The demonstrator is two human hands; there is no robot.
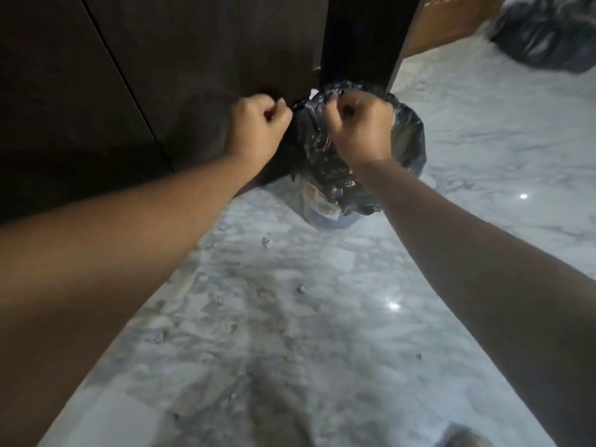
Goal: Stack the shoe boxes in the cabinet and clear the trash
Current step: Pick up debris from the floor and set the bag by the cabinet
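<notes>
Item: black trash bag [325, 156], lining a small bin [325, 217] on the marble floor [322, 317], hard against the dark cabinet [161, 75].

Left hand [258, 127]: fisted, fingers curled shut on the bag's rim at its left edge, close to the cabinet front.

Right hand [358, 124]: fisted, closed on bunched plastic at the top centre of the bag's mouth.

Status: judged as gathering or tying the bag neck prior to lifting it out. Trash step underway; no shoe boxes in view, so that half can't be assessed.

Contents: partly visible thru the plastic low down, a printed wrapper or pack w/ red and white; rest can't tell.

Also present: second black bag [548, 33], top right, well apart. Brown panel [451, 24] behind the cabinet's corner. Small bits of debris [266, 242] scattered on the floor nearer the camera.

Risks, as judged:
- Thin film, stretched taut btwn two fists; a hard pull apart could tear the rim and spill contents.
- Rim gripped at only two points; the far side could sag open on lifting and let trash drop.
- Bin is light-looking; an upward tug w/o holding it down may lift or tip it w/ the bag.
- Left knuckles sit near the cabinet; a jerk could knock them against it.
- Floor is glossy w/ loose debris; slip hazard if stepping in.
</notes>
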